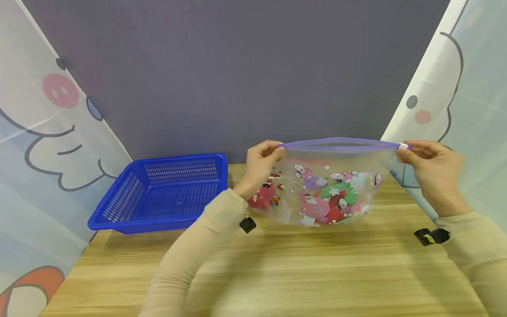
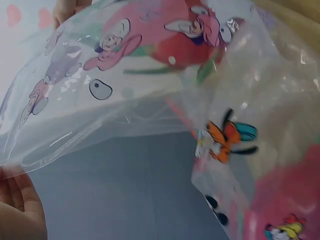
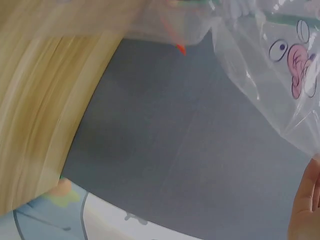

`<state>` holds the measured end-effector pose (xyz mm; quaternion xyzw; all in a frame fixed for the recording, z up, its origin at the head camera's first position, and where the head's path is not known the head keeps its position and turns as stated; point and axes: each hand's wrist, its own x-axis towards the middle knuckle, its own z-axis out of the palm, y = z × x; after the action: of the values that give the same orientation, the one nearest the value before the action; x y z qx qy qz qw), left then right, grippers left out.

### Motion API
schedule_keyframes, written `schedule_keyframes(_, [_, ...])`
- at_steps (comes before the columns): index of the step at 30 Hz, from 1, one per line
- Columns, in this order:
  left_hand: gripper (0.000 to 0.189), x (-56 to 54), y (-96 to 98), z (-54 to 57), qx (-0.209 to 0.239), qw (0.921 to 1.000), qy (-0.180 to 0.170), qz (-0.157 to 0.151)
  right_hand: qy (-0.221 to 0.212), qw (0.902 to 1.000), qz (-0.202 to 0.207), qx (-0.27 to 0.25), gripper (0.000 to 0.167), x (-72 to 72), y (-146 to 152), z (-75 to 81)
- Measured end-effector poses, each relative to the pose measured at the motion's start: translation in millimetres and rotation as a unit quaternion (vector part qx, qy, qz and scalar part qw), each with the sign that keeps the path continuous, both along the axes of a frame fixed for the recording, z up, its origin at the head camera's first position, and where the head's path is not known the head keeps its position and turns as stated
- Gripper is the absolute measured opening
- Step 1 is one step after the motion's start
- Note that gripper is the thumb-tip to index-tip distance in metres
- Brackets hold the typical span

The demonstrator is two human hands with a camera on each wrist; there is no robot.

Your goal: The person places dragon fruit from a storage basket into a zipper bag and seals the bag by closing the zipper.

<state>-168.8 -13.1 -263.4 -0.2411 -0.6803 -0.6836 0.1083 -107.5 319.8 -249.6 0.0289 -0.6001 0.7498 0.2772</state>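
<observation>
A clear zip bag (image 1: 305, 182) printed with pink cartoon shells hangs above the table, its purple zip edge (image 1: 340, 141) on top and parted a little. My left hand (image 1: 259, 167) pinches the left top corner; my right hand (image 1: 437, 176) pinches the right one, by a white zip slider (image 1: 403, 146). Green and red shapes show through the plastic; whether they lie inside or behind, I cannot tell. Next to my left hand, partly hidden, is another clear bag (image 1: 275, 201) with cartoon animals and something pink. The left wrist view shows this second bag (image 2: 280, 190) close up.
A blue plastic basket (image 1: 182, 200) with slotted walls stands on the left of the wooden table (image 1: 309, 273). A dark grey panel (image 1: 253, 75) rises behind the table. Cartoon-printed curtains (image 1: 55, 119) hang at both sides.
</observation>
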Motion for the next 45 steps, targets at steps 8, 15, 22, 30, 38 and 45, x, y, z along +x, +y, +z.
schedule_keyframes(8, [0.016,5.6,-16.2,14.5,-0.008,0.9993,0.018,0.032,-0.033,0.9981,0.002,0.053,0.017,-13.7,-7,-7.8])
schedule_keyframes(15, [0.015,9.0,-21.5,13.4,-0.052,0.9981,0.005,0.030,-0.027,0.9980,0.024,0.052,0.015,-21.4,-6,-15.4])
schedule_keyframes(22, [0.017,-9.7,-34.0,-11.1,-0.095,0.9948,-0.037,0.001,-0.029,0.9958,0.084,0.022,0.015,-25.6,-5,-12.6])
schedule_keyframes(30, [0.019,-9.4,-34.8,-2.3,-0.116,0.9914,-0.059,-0.016,-0.003,0.9912,0.126,-0.041,0.017,-21.6,-5,-6.9])
schedule_keyframes(38, [0.019,-7.4,-30.5,5.3,-0.144,0.9878,-0.053,-0.030,-0.054,0.9849,0.149,-0.070,0.015,-12.8,2,-6.4])
schedule_keyframes(45, [0.023,-6.4,-29.2,26.8,-0.225,0.9738,-0.023,-0.022,-0.105,0.9743,0.188,-0.067,0.015,-12.0,4,-0.3])
